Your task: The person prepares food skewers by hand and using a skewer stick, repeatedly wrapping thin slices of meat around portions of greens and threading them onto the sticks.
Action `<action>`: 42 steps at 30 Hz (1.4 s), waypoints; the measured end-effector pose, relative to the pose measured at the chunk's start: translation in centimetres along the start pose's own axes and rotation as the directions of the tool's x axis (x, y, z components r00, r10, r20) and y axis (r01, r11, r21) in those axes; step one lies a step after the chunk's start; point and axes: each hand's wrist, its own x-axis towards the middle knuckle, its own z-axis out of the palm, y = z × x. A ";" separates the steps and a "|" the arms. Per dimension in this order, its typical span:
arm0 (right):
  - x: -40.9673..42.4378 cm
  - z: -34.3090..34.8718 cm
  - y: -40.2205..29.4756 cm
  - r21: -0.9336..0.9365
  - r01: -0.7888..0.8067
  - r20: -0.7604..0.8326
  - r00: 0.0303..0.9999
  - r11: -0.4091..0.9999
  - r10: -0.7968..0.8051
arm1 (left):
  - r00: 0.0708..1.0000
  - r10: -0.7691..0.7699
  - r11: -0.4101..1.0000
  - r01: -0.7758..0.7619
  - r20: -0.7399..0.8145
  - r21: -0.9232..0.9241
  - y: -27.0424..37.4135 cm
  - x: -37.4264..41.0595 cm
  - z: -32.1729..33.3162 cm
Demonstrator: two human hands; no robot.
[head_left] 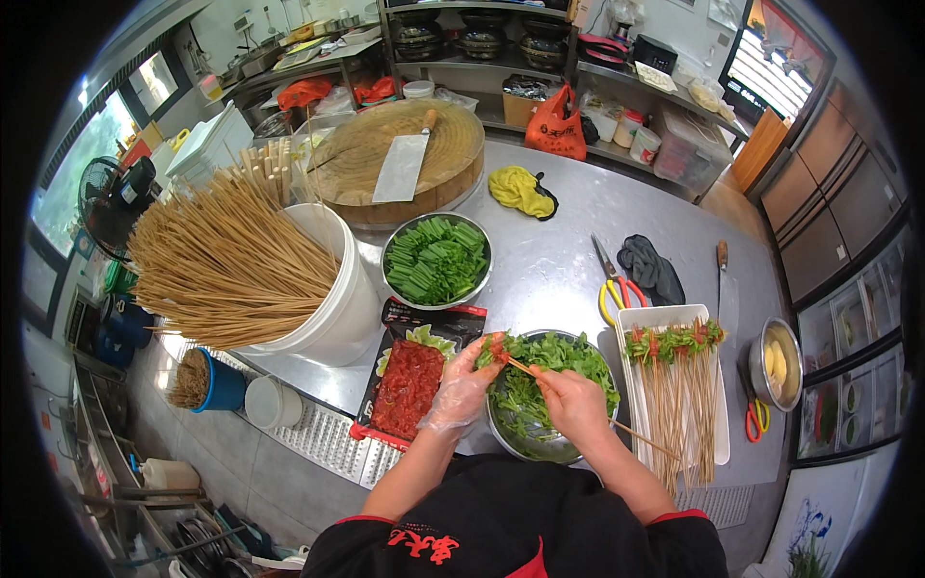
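My left hand (462,386), in a clear plastic glove, pinches red meat wrapped on cilantro (498,348) over a steel bowl of cilantro (556,426). My bare right hand (574,404) grips the bamboo skewer (522,367) whose tip is at that bundle. Left of the bowl, sliced raw red meat (408,386) lies on an opened printed package. Above it stands a steel bowl of cut green stalks (437,260). On the right, a white tray (627,318) holds several finished-looking skewers (676,390) with meat and greens at their upper ends.
A white bucket (354,311) full of bamboo skewers (231,260) stands left. Behind are a round wooden chopping block (332,159) with a cleaver (401,170) and a yellow cloth (520,191). Scissors (614,282), a dark cloth (650,267), a knife (723,282) and a small steel bowl (795,361) lie right.
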 end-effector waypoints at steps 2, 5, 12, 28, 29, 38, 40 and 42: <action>0.1 -0.2 -0.1 -0.016 -0.004 0.006 1.000 1.000 0.004 | 1.000 0.020 1.000 -0.020 0.018 -0.005 0.3 -0.3 0.2; 0.2 -0.6 -0.7 -0.035 -0.008 0.027 1.000 0.999 0.009 | 0.996 -0.078 0.963 0.064 -0.042 -0.263 0.2 -0.2 0.6; -0.1 -0.2 -0.5 0.017 0.001 0.039 0.999 1.000 -0.001 | 0.965 -0.256 0.815 0.186 -0.053 -0.548 -0.2 0.5 -0.7; 0.1 0.4 -0.2 0.000 -0.017 0.024 1.000 1.000 0.017 | 0.985 -0.169 0.868 0.129 -0.042 -0.480 -1.0 0.6 -0.4; 0.1 0.4 -0.1 -0.009 -0.010 0.029 1.000 1.000 0.010 | 0.991 -0.132 0.887 0.110 -0.018 -0.449 -1.1 0.6 -0.6; -0.2 0.2 0.4 -0.077 -0.008 0.063 0.998 0.997 0.013 | 0.999 -0.030 0.981 0.024 -0.029 -0.193 -1.1 0.2 -0.2; -0.3 0.2 0.4 -0.084 -0.019 0.062 0.998 0.996 0.024 | 0.999 -0.019 0.988 0.015 -0.026 -0.151 -1.1 0.1 -0.2; -0.3 0.3 0.4 -0.098 -0.019 0.055 0.998 0.995 0.025 | 0.999 0.014 1.000 -0.015 -0.041 -0.006 -1.3 0.2 -0.2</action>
